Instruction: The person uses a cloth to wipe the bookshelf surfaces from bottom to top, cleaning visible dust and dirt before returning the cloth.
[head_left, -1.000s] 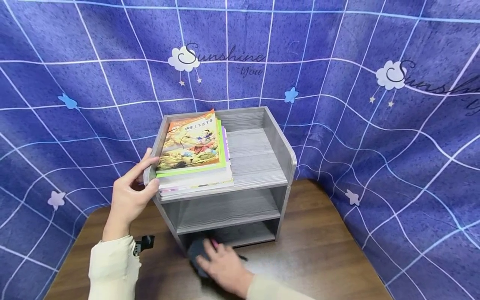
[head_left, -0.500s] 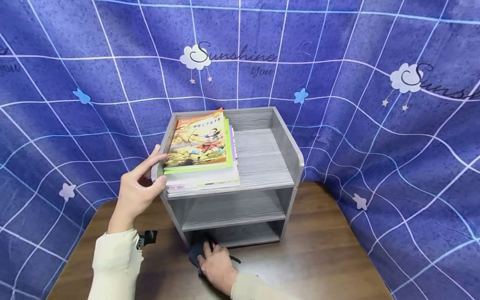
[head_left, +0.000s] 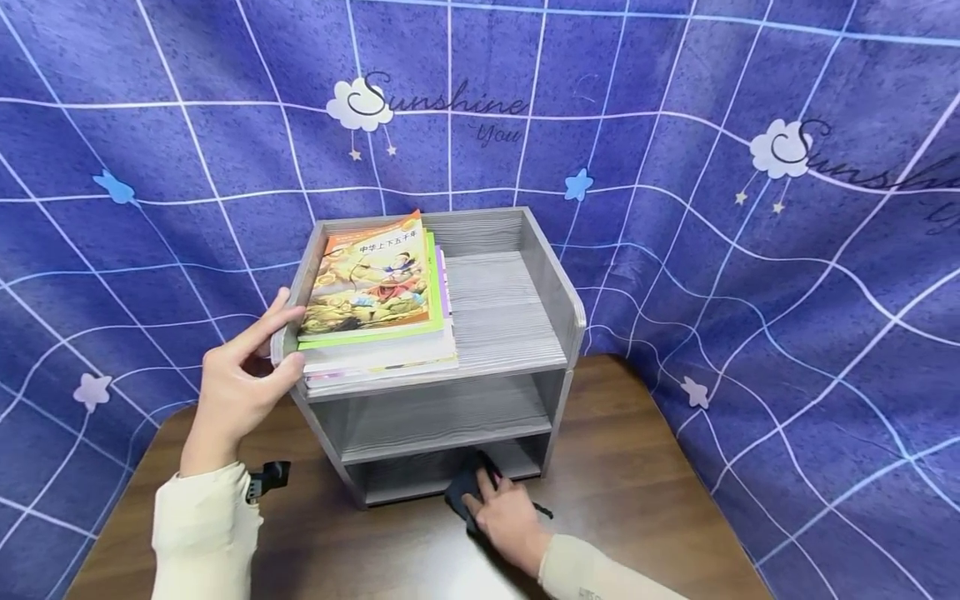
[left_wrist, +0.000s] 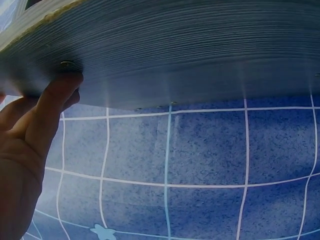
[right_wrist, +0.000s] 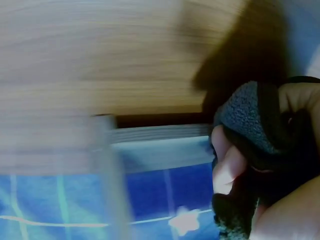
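A small grey wood-grain shelf point(head_left: 450, 433) stands on the table. My left hand point(head_left: 238, 379) grips the front of its left side panel, the thumb at the front edge and other fingers on the outer face; in the left wrist view, fingers point(left_wrist: 55, 102) touch that face. My right hand point(head_left: 513, 521) holds a dark grey fuzzy cloth point(head_left: 463, 493) with black edging at the bottom opening, towards its right end. In the right wrist view fingers curl round the cloth point(right_wrist: 245, 112); part of it is hidden by the hand.
Several books point(head_left: 367, 287) lie stacked at the left of the shelf's top. A brown wooden table point(head_left: 637, 500) carries the shelf. Behind and around hangs a blue gridded curtain point(head_left: 480, 50) with clouds and stars. A black wrist mount point(head_left: 270, 479) sticks out from the left sleeve.
My right hand has moved the cloth rightward, from the left end of the bottom opening towards its right end. The left hand keeps its hold on the side panel.
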